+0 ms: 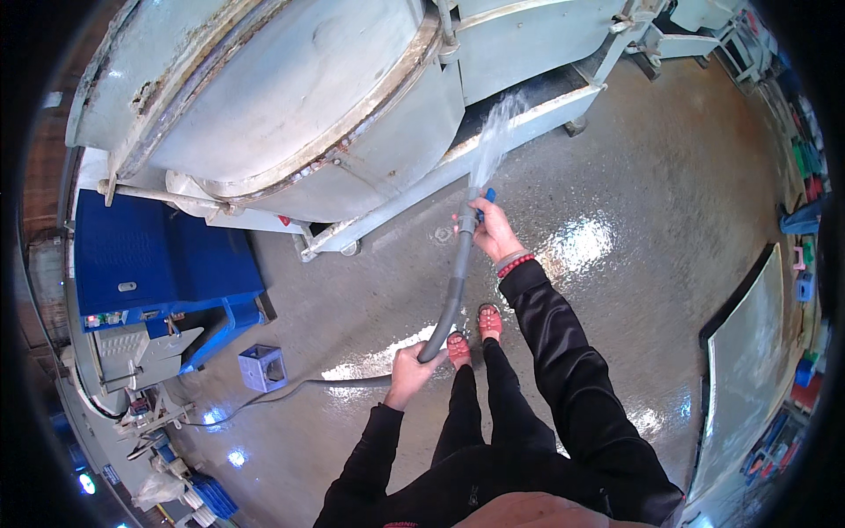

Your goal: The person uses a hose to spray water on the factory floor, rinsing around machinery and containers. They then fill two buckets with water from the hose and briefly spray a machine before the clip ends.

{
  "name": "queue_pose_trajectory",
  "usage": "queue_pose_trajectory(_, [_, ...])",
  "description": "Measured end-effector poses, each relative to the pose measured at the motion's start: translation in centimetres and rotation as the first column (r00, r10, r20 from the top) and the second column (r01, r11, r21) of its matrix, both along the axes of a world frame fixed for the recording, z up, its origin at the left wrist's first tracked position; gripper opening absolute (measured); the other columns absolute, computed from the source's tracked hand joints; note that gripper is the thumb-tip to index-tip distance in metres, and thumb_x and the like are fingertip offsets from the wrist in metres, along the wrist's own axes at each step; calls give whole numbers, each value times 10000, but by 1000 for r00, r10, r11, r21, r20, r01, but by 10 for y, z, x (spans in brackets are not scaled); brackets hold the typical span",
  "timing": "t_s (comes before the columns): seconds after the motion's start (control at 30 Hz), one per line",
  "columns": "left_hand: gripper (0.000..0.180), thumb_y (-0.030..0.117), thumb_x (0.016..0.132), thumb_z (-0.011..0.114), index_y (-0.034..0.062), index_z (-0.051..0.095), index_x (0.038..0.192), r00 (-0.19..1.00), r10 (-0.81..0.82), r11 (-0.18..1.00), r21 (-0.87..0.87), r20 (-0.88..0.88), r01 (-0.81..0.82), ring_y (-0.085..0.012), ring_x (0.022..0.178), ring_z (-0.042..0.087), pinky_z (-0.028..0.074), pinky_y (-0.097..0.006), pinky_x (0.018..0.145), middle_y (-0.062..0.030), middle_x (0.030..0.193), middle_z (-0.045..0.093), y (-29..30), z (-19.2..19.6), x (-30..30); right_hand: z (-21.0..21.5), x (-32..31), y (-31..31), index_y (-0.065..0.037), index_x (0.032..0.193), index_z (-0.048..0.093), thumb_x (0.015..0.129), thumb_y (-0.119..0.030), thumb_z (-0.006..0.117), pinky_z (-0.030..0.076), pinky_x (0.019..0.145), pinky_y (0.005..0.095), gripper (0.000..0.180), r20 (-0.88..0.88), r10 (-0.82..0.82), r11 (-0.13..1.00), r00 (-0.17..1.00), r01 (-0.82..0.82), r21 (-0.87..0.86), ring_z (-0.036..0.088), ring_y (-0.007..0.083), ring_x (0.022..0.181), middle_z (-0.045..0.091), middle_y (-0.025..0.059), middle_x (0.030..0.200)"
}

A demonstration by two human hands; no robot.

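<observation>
Right now a grey hose (451, 295) runs between the person's two hands, curving up from near the feet to chest height in the view. Its far end sits in the right hand (491, 231), whose fingers are wrapped tightly around it just below a small blue nozzle piece (488, 194). A jet of water (497, 132) shoots from that end, up and away toward the lower edge of a big pale grey metal drum machine (290, 97). The spray lands around the machine's frame rail (519, 119), which slants across the floor. The left hand (412, 370) is closed around the hose lower down, near the person's sandals (475, 334), where the hose bends and trails off to the left along the ground. A red bead bracelet (515, 265) sits on the right wrist, and both arms are in black sleeves.

Underfoot, the concrete floor (634, 202) is wet and glossy, with bright reflections just beside the right hand and near the left. A small grey-blue block (262, 366) stands on the floor to the left of the left hand, well apart from it. Further left is a blue cabinet (158, 255) tucked under the drum. A pale flat panel (748, 370) lies at the right side, near stacked coloured crates (808, 167) along the wall.
</observation>
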State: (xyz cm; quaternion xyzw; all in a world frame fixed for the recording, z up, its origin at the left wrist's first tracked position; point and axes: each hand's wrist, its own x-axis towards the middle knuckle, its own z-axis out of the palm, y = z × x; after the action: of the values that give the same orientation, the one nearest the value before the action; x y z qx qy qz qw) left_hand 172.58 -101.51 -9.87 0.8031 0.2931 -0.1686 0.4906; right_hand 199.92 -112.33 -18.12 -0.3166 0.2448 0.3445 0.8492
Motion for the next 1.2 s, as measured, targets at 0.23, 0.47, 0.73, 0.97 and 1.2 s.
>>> queue_pose_trajectory(0.23, [243, 208, 748, 710, -11, 607, 728, 1000, -4, 999, -50, 21, 5, -33, 541, 390, 349, -227, 478, 53, 571, 460, 8, -7, -29, -18, -23, 22, -31, 1057, 381, 776, -93, 523, 506, 597, 479, 321, -47, 104, 994, 993, -104, -13, 563, 305, 727, 477, 157, 910])
queue_pose_trajectory(0.47, [339, 314, 730, 699, -2, 583, 690, 991, -77, 997, -6, -113, 77, -143, 488, 481, 411, -330, 503, -95, 522, 504, 10, -18, -61, -14, -63, 12, -110, 1167, 361, 790, -84, 505, 519, 588, 435, 404, -10, 52, 995, 999, -52, -79, 547, 263, 814, 456, 77, 930])
queue_pose_trajectory(0.73, [419, 450, 718, 670, 56, 661, 859, 911, -320, 947, -131, -259, 295, -264, 619, 621, 470, -380, 619, -133, 641, 611, -1, -18, -51, 5, -82, -45, -110, 1250, 315, 780, -69, 498, 550, 575, 400, 505, 60, -64, 993, 996, 70, -95, 569, 242, 781, 458, 95, 949])
queue_pose_trajectory(0.97, [546, 582, 717, 599, 78, 656, 920, 887, -306, 923, 121, -346, 365, -320, 749, 628, 482, -402, 683, -191, 763, 628, 8, -29, -4, -34, -92, -56, -118, 1085, 421, 802, -146, 558, 512, 543, 339, 315, -66, -16, 943, 998, -7, -331, 547, 170, 740, 485, 31, 889])
queue_pose_trajectory(1.2, [544, 590, 700, 618, 82, 661, 890, 883, -277, 911, 190, -378, 367, -314, 738, 625, 486, -402, 672, -152, 756, 640, 25, -33, 18, -113, -94, -39, -73, 1181, 388, 772, -297, 621, 465, 757, 426, 521, 115, 218, 597, 969, -39, -801, 524, 263, 946, 520, 88, 1076])
